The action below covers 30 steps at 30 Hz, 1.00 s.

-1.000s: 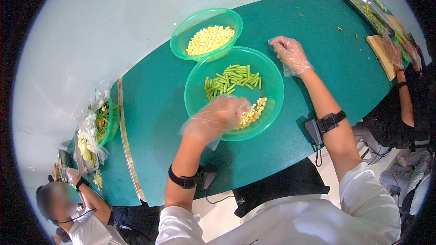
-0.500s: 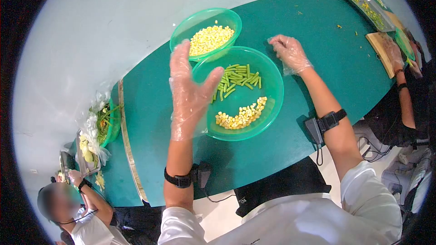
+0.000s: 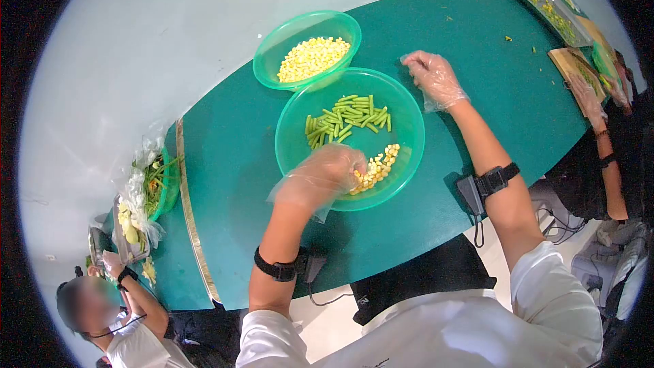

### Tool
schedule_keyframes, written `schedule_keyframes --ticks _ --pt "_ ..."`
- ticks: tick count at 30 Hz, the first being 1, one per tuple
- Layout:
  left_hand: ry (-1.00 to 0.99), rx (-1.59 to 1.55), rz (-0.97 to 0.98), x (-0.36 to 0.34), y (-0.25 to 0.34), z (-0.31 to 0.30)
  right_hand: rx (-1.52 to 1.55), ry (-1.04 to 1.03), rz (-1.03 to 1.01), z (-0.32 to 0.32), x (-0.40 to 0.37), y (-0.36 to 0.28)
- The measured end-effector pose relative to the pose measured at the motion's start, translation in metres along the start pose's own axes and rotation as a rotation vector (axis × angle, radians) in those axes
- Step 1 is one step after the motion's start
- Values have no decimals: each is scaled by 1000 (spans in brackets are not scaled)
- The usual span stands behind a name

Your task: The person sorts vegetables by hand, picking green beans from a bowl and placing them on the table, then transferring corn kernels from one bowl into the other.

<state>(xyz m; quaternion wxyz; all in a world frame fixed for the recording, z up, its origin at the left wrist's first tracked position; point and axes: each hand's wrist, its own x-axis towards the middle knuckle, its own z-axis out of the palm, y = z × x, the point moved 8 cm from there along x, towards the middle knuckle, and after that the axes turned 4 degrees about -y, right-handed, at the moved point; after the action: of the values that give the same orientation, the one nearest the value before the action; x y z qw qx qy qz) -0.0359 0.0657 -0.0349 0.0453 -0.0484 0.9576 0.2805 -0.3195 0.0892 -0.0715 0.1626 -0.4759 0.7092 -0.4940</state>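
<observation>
A large green plastic bowl (image 3: 402, 95) holds cut green bean pieces (image 3: 357, 112) at its far side and corn kernels (image 3: 381, 167) at its near side. My left hand (image 3: 330, 167), in a clear plastic glove, reaches inside with its fingers curled closed on the corn; part of the kernels is hidden beneath it. Right of the bowl, my gloved right hand (image 3: 436, 80) is held closed above the table, its fingertips pressed together. Whatever lies inside those fingers cannot be seen. Behind, a second green bowl (image 3: 269, 61) contains a heap of corn kernels (image 3: 315, 58).
On the green table (image 3: 470, 41), a metal tray (image 3: 579, 34) with yellow-green bits and a cutting board (image 3: 565, 71) with a co-worker's hands (image 3: 589, 99) are at right. At left are a vegetable bowl (image 3: 172, 187), a plastic bag (image 3: 136, 208) and another person (image 3: 139, 307).
My left hand has come down from above the bowls into the near bowl, its spread fingers closing at the corn. My right hand stays put. The co-worker's hand at right has shifted.
</observation>
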Motion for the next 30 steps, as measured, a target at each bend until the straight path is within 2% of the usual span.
schedule_keyframes --ticks 4,9,12,18,21,24,27,30 --pt "15 -2 -19 -2 2 -4 -13 -50 57 1 -1 -3" --pt "-22 -22 -55 0 2 -6 10 -23 18 1 1 0" --pt "68 86 4 -4 4 -8 15 -4 1 0 2 5" --pt "101 48 32 -5 6 -12 8 -5 17 0 1 2" --pt "7 38 -14 -1 13 -15 7 -37 42 1 0 -1" --pt "30 40 9 0 14 -15 -3 -55 60 1 -1 -1" --pt "275 -62 -176 8 4 -48 -7 -49 59 1 0 1" --pt "993 -140 -177 -19 27 -102 -2 -17 24 0 1 3"
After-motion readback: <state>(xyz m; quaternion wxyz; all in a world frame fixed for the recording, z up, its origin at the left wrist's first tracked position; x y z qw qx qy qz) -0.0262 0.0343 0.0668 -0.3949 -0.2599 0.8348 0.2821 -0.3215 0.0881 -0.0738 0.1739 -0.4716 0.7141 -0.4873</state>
